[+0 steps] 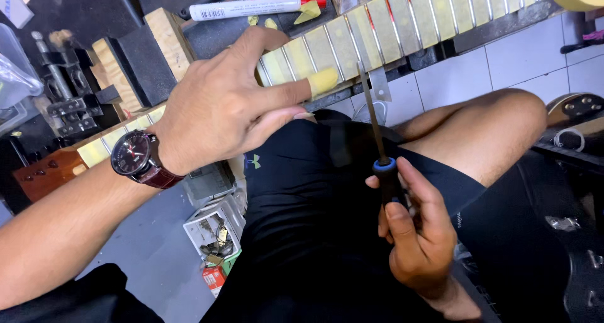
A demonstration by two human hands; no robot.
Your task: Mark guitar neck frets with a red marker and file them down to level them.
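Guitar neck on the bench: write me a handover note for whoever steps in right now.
Left hand rests on the guitar neck, a taped finger at the edge of the fingerboard.
Right hand grips a small file by its black and blue handle, tip up, clear of the neck.
Masking tape covers the fingerboard between the frets.
The file is not on a fret now.
A white marker lies behind the neck.

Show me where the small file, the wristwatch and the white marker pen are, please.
Small file (385,172): head view, on its black and blue handle in the right hand.
Wristwatch (131,153): head view, on its dark dial.
White marker pen (245,8): head view, mid-barrel.
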